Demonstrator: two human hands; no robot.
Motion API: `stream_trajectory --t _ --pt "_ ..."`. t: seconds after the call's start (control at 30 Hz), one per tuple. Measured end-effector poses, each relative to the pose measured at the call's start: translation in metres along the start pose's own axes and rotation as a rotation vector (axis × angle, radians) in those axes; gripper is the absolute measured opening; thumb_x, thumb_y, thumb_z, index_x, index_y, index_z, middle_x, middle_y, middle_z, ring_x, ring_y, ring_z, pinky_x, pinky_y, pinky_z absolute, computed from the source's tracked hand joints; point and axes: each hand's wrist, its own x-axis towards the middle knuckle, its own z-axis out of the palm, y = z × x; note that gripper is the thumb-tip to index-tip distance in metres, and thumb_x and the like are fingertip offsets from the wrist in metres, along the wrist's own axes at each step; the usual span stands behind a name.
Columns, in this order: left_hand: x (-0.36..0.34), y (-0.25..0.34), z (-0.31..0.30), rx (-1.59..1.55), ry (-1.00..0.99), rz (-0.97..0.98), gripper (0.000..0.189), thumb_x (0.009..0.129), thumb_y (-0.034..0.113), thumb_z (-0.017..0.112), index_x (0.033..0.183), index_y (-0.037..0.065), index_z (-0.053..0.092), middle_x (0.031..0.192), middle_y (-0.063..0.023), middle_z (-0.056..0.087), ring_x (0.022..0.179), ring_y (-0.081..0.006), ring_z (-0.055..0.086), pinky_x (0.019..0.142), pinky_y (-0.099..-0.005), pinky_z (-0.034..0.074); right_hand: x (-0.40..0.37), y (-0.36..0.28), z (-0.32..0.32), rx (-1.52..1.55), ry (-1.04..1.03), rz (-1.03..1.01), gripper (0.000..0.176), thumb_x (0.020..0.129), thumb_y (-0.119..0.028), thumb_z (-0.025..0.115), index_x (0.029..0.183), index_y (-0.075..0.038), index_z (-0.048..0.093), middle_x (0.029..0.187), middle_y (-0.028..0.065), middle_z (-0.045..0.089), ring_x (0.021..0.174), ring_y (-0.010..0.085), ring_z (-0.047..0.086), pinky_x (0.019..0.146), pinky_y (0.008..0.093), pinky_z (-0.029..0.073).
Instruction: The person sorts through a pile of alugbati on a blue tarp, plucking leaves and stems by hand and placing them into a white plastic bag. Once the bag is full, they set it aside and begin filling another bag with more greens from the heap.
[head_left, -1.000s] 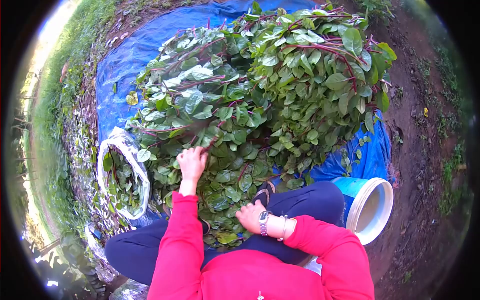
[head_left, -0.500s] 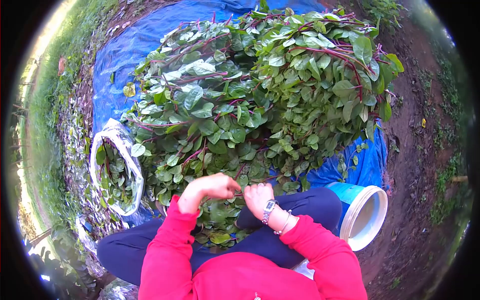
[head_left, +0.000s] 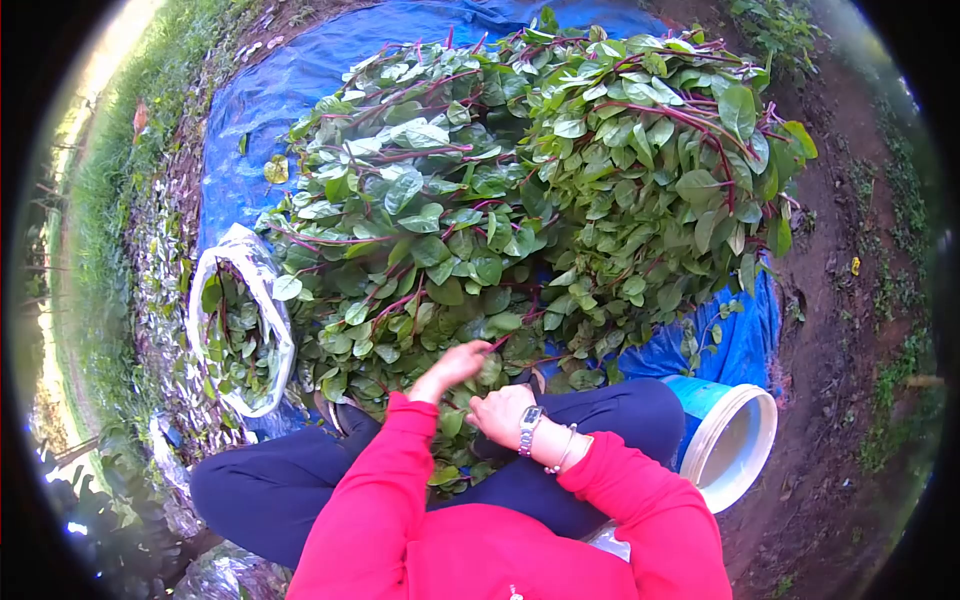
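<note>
The person sits cross-legged on the ground at the near edge of a big heap of green-leaved, red-stemmed vines (head_left: 520,180), which lies on a blue plastic tarpaulin (head_left: 260,120) and spills onto the lap. The step in hand looks like drawing one sprig out of the heap to be sorted or stripped. The left hand (head_left: 455,365) reaches forward with its fingers drawn together, apparently pinched on the end of a thin red stem (head_left: 497,343) at the heap's front. The right hand (head_left: 500,412), with a silver wristwatch (head_left: 528,432) at the wrist, rests loosely curled on the leaves just behind it; whether it holds anything cannot be told. A white woven sack (head_left: 240,245) partly filled with leaves stands open near the left knee, and a blue plastic bucket (head_left: 700,390) lies by the right knee. Freeing the stem would call for a steady pull toward the lap, since neighbouring vines are tangled over it.
</note>
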Motion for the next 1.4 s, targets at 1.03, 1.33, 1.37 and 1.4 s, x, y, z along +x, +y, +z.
stream_trajectory --t 1.03,1.33,1.37,1.4 --pt "-0.084 0.02 -0.079 0.435 0.689 0.299 0.022 0.077 0.02 0.062 0.098 0.015 0.064 0.082 -0.0083 0.059 0.077 -0.0261 0.06 0.064 -0.0368 0.047 0.012 0.004 0.0 -0.369 0.531 0.008 0.018 0.076 -0.017 0.05 0.088 -0.005 0.058 0.115 0.0135 0.049 0.117 0.027 0.041 0.091 0.0548 0.033" --pt "-0.049 0.028 -0.091 0.077 -0.088 0.135 0.037 0.083 0.041 0.053 0.106 0.014 0.063 0.101 -0.0077 0.062 0.095 -0.0209 0.057 0.084 -0.0333 0.044 0.016 0.005 0.017 -0.099 0.384 0.287 0.016 0.079 -0.014 0.05 0.094 -0.008 0.05 0.083 0.0053 0.054 0.09 0.0193 0.054 0.058 0.0315 0.051" --pt "-0.026 0.021 -0.074 0.135 0.184 0.181 0.034 0.083 0.038 0.054 0.102 0.012 0.064 0.099 -0.0098 0.062 0.095 -0.0253 0.058 0.082 -0.0359 0.045 0.017 0.005 0.018 -0.102 0.379 0.286 0.016 0.079 -0.014 0.05 0.094 -0.008 0.05 0.083 0.0053 0.054 0.09 0.0193 0.054 0.058 0.0315 0.051" --pt "-0.005 0.015 -0.056 0.294 0.307 0.146 0.031 0.082 0.032 0.054 0.102 0.011 0.062 0.098 -0.0116 0.061 0.094 -0.0279 0.057 0.081 -0.0375 0.046 0.017 0.007 0.019 -0.159 0.371 0.231 0.016 0.078 -0.015 0.05 0.092 -0.008 0.051 0.083 0.0052 0.054 0.09 0.0189 0.054 0.058 0.0314 0.051"
